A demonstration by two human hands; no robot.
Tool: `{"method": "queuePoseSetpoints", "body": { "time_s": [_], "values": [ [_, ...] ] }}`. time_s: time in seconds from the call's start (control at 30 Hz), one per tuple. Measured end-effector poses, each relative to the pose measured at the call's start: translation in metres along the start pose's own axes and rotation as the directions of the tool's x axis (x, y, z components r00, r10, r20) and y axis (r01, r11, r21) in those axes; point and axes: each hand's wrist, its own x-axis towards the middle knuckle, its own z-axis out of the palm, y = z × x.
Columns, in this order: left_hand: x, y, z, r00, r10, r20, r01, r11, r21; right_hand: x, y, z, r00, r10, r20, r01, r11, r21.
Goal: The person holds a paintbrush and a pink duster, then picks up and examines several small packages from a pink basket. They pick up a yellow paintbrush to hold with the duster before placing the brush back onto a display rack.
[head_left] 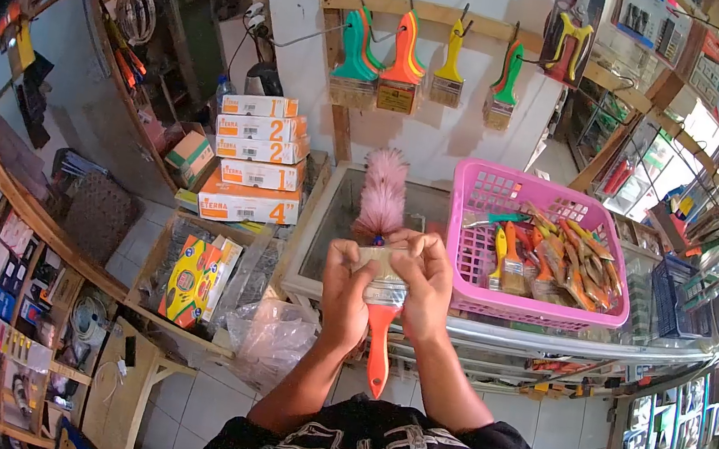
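Note:
Between my two hands is a wide paintbrush point(382, 320) with an orange-red handle pointing down toward me and its pale bristles upward. My left hand point(346, 292) grips the brush head from the left side, thumb across its front. On the other side my right hand point(425, 289) pinches the bristle end, fingers bent around it. Just beyond the bristles, a pink fluffy duster point(384, 193) lies on the glass counter. To the right of my hands a pink plastic basket point(531, 315) holds many paintbrushes point(557, 257) with orange, yellow and green handles.
Several paintbrushes point(403, 61) hang from hooks on a wooden rail ahead. White-and-orange boxes point(247, 204) are stacked at the left of the glass counter point(303, 283). A clear plastic bag point(270, 341) lies below them. A dark blue basket point(681, 302) stands at the right.

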Motion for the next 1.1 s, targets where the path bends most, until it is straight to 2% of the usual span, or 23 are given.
{"method": "queuePoseSetpoints", "body": {
  "time_s": [0.07, 0.1, 0.2, 0.3, 0.33, 0.4, 0.5, 0.6, 0.63, 0.73, 0.77, 0.87, 0.9, 0.93, 0.97, 1.07, 1.1],
  "values": [
    [0.000, -0.001, -0.005, 0.999, 0.037, -0.032, -0.036, 0.999, 0.022, -0.004, -0.013, 0.008, 0.998, 0.051, 0.026, -0.051, 0.999, -0.002],
    [-0.001, -0.001, -0.008, 0.997, 0.054, -0.047, -0.052, 0.998, 0.034, -0.003, -0.010, 0.003, 0.995, 0.082, 0.062, -0.077, 0.994, -0.077],
    [-0.007, 0.002, -0.013, 0.999, 0.038, -0.033, -0.037, 0.998, 0.047, -0.006, 0.004, -0.002, 0.993, 0.105, 0.049, -0.104, 0.994, -0.020],
    [-0.011, -0.014, -0.023, 0.990, 0.048, -0.129, -0.036, 0.995, 0.097, -0.004, 0.025, -0.010, 0.984, 0.176, -0.029, -0.176, 0.984, -0.002],
    [-0.011, -0.019, -0.027, 0.991, 0.021, -0.132, -0.011, 0.997, 0.076, -0.004, 0.036, -0.012, 0.988, 0.147, -0.041, -0.147, 0.989, -0.005],
    [-0.010, -0.033, -0.041, 0.986, 0.026, -0.163, -0.024, 1.000, 0.016, -0.002, 0.062, -0.030, 0.990, 0.130, -0.047, -0.135, 0.981, -0.139],
    [-0.003, -0.039, -0.060, 0.961, 0.026, -0.274, -0.023, 1.000, 0.014, -0.007, 0.058, -0.027, 0.965, 0.245, -0.093, -0.262, 0.923, -0.282],
    [0.010, -0.024, -0.069, 0.951, 0.082, -0.297, -0.049, 0.992, 0.119, -0.007, 0.054, -0.026, 0.866, 0.490, 0.098, -0.402, 0.799, -0.448],
    [0.017, -0.026, -0.080, 0.952, 0.073, -0.298, -0.035, 0.991, 0.129, -0.009, 0.044, -0.017, 0.847, 0.493, 0.197, -0.329, 0.779, -0.534],
    [0.025, -0.018, -0.081, 0.956, 0.076, -0.284, -0.077, 0.997, 0.008, -0.014, 0.064, -0.012, 0.887, 0.388, 0.251, -0.254, 0.863, -0.437],
    [0.027, -0.015, -0.083, 0.964, 0.080, -0.252, -0.069, 0.996, 0.055, -0.015, 0.064, -0.011, 0.896, 0.393, 0.205, -0.291, 0.871, -0.396],
    [0.022, -0.040, -0.100, 0.955, -0.098, -0.279, 0.112, 0.993, 0.035, -0.016, 0.073, -0.010, 0.933, 0.343, 0.111, -0.263, 0.859, -0.440],
    [0.015, -0.022, -0.082, 0.969, -0.140, -0.202, 0.154, 0.986, 0.057, -0.015, 0.074, -0.007, 0.945, 0.313, 0.093, -0.246, 0.869, -0.430],
    [0.013, -0.041, -0.099, 0.984, -0.161, -0.080, 0.168, 0.982, 0.087, -0.013, 0.073, -0.004, 0.956, 0.285, 0.074, -0.229, 0.877, -0.422],
    [0.009, -0.041, -0.098, 0.980, -0.188, -0.062, 0.194, 0.975, 0.107, -0.011, 0.074, -0.001, 0.965, 0.258, 0.053, -0.214, 0.885, -0.414],
    [0.005, -0.047, -0.105, 0.976, -0.212, -0.055, 0.216, 0.973, 0.075, -0.003, 0.080, -0.014, 0.975, 0.196, 0.108, -0.087, 0.777, -0.623],
    [0.006, -0.045, -0.106, 0.976, -0.211, -0.062, 0.214, 0.976, 0.048, 0.000, 0.081, -0.015, 0.987, 0.124, 0.102, -0.035, 0.785, -0.618]
  ]
}}
